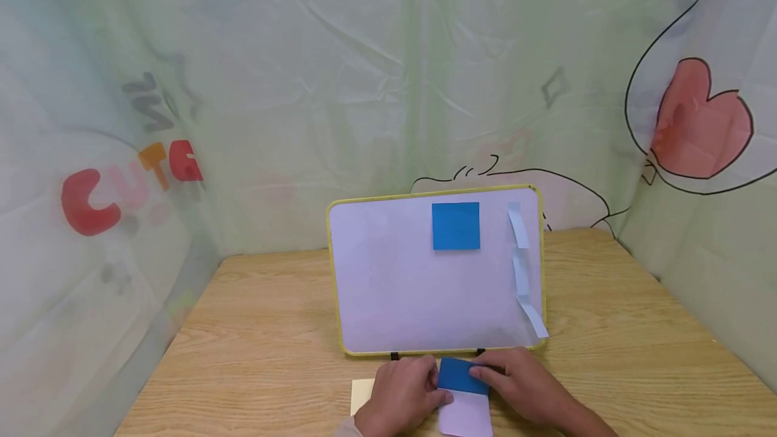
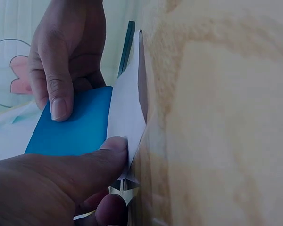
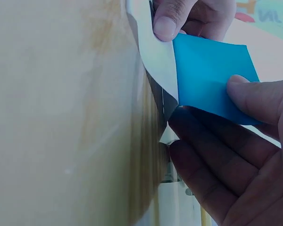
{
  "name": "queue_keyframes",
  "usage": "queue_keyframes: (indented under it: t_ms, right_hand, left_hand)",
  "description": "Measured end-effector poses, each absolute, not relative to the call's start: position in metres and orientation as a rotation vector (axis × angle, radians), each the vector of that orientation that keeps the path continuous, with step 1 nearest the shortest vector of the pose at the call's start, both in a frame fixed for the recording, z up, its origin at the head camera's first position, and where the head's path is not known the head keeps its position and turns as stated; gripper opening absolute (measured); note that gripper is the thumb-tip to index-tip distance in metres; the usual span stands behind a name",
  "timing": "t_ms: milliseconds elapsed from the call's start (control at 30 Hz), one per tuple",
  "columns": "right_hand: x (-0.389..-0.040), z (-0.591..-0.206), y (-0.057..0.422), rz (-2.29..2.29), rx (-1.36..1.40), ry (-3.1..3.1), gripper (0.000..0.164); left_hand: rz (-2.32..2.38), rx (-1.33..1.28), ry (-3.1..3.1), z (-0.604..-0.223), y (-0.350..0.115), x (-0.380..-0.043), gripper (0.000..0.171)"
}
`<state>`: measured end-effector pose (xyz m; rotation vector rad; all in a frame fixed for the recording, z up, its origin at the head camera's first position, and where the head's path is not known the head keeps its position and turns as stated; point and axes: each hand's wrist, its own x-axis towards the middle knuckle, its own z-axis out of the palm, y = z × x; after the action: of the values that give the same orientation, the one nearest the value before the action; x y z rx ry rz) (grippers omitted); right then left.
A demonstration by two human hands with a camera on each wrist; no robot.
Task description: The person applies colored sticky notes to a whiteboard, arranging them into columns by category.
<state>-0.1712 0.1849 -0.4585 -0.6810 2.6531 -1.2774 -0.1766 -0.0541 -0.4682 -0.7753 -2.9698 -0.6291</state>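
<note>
Low in the head view, both hands hold a small piece with a blue paper part (image 1: 458,375) and a whitish paper part (image 1: 466,415), which meet along a straight line. My left hand (image 1: 400,396) pinches the whitish part near that line, its thumb on top, as the left wrist view also shows. On the opposite side, my right hand (image 1: 525,383) grips the blue part between its thumb (image 3: 247,96) and the fingers beneath. In the right wrist view the white sheet (image 3: 155,52) bends along its edge. Whether the two parts are joined I cannot tell.
Behind the hands a whiteboard (image 1: 394,275) with a yellow frame leans upright on dark feet. A blue paper square (image 1: 456,226) and light blue strips (image 1: 521,275) are stuck on it. A pale yellow paper (image 1: 361,393) lies beside the left hand on the wooden table (image 1: 255,336).
</note>
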Motion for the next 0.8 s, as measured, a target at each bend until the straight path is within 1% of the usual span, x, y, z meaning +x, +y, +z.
queue_keyframes:
  t_ms: [233, 433, 667, 800]
  right_hand:
    - [-0.1707, -0.4571, 0.1839, -1.269, -0.614, 2.685, 0.023]
    - [-0.1683, -0.4564, 0.1813, -1.253, -0.559, 2.779, 0.021]
    - [-0.1658, -0.4536, 0.1780, -1.274, -0.481, 2.857, 0.024]
    - [-0.1658, -0.4513, 0.1770, -1.281, -0.466, 2.880, 0.021]
  left_hand:
    - [-0.661, -0.735, -2.993, -0.4681, -0.0533, -0.1764, 0.035]
    - [-0.660, -0.717, -3.013, -0.4678, -0.0526, -0.1756, 0.037]
    - [-0.661, -0.685, -3.039, -0.4663, -0.0513, -0.1756, 0.038]
    - [-0.672, -0.662, -3.064, -0.4675, -0.0507, -0.1767, 0.038]
